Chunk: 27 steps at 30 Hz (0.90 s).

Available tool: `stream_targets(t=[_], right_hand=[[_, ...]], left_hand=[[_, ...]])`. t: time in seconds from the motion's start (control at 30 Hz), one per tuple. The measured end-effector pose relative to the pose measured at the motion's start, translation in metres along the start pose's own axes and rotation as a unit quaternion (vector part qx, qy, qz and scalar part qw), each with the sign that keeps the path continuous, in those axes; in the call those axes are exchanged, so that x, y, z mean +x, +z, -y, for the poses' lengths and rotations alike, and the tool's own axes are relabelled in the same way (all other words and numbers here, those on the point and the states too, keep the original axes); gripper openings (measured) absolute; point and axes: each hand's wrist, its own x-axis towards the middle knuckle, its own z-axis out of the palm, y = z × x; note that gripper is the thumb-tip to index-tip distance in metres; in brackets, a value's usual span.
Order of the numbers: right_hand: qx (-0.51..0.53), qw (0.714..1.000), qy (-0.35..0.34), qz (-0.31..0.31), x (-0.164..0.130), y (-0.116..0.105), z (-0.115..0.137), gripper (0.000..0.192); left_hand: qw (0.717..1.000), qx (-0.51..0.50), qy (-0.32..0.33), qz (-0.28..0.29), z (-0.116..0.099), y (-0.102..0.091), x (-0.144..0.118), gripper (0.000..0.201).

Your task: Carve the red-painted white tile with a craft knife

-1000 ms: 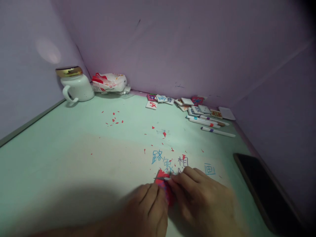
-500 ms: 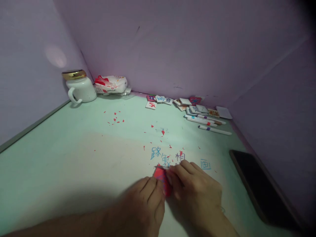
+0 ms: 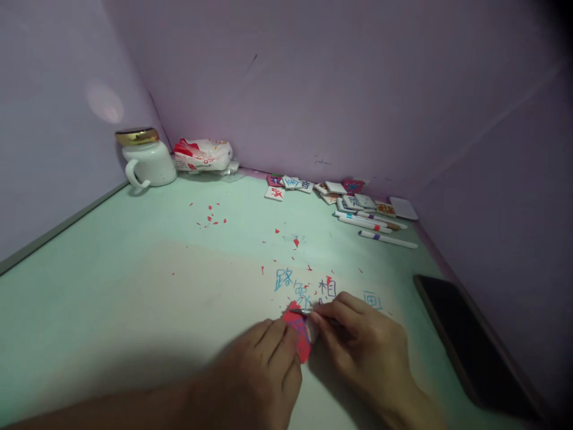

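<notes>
1. Pinching a thin metal tool (image 3: 301, 310) between thumb and fingers, the right hand (image 3: 371, 346) lays its tip across the far corner of the red piece (image 3: 305, 347); the left hand (image 3: 268, 367) holds that piece down by its left side, near the front of the table (image 3: 107, 257).
2. Light, short strokes would likely work best, tip angled clear of the left fingers, which sit close; firm pressure should stop the piece turning.
3. Nearby: one red piece, one tool, at least four handwritten characters (image 3: 283, 279), and red scraps (image 3: 296, 243) too small to number surely.
4. Farther out: one phone (image 3: 470, 334), at least four pens (image 3: 390, 240), tiles (image 3: 273, 194) overlapping too much to count, one lidded mug (image 3: 156, 165), one packet (image 3: 206, 156).
</notes>
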Motion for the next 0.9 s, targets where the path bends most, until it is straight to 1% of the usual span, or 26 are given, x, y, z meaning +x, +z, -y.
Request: stream_targets(t=[0.1, 0.17, 0.27, 0.4, 0.5, 0.63, 0.7, 0.77, 0.8, 0.87, 0.9], right_hand=[[-0.026, 0.999, -0.014, 0.018, 0.002, -0.005, 0.0, 0.024], [-0.051, 0.998, -0.026, 0.028, 0.003, -0.009, 0.0, 0.027], [-0.085, 0.994, -0.04, 0.051, 0.005, -0.014, 0.001, 0.03], [-0.076, 0.994, -0.023, 0.073, 0.007, -0.013, 0.0, 0.031], [-0.077, 0.996, -0.007, 0.047, 0.005, -0.009, 0.0, 0.031], [-0.11, 0.994, -0.004, 0.003, 0.001, -0.004, 0.006, 0.031], [-0.124, 0.992, -0.006, -0.017, -0.002, -0.001, 0.01, 0.03], [-0.135, 0.99, -0.007, -0.04, -0.005, 0.001, 0.013, 0.03], [-0.139, 0.989, -0.007, -0.049, -0.007, 0.003, 0.015, 0.03], [-0.147, 0.987, -0.013, -0.058, -0.009, 0.005, 0.017, 0.03], [-0.151, 0.987, -0.017, -0.061, -0.01, 0.007, 0.018, 0.031]], left_hand=[[0.999, -0.035, -0.014, 0.012, 0.002, 0.002, 0.0, 0.041], [0.998, -0.052, -0.032, 0.006, 0.002, 0.003, 0.0, 0.044], [0.998, -0.042, -0.052, -0.02, 0.0, 0.006, -0.001, 0.047], [0.998, -0.02, -0.04, -0.035, -0.002, 0.008, -0.003, 0.042], [0.998, -0.027, -0.039, -0.037, -0.001, 0.005, -0.001, 0.039], [0.997, -0.041, -0.063, 0.008, 0.0, -0.002, 0.005, 0.032], [0.996, -0.048, -0.076, -0.001, 0.0, -0.005, 0.008, 0.031], [0.994, -0.058, -0.089, -0.024, -0.001, -0.006, 0.01, 0.034], [0.994, -0.064, -0.087, -0.024, -0.001, -0.006, 0.011, 0.035], [0.994, -0.07, -0.08, -0.002, -0.001, -0.006, 0.012, 0.034], [0.994, -0.07, -0.077, 0.018, -0.001, -0.005, 0.011, 0.032]])
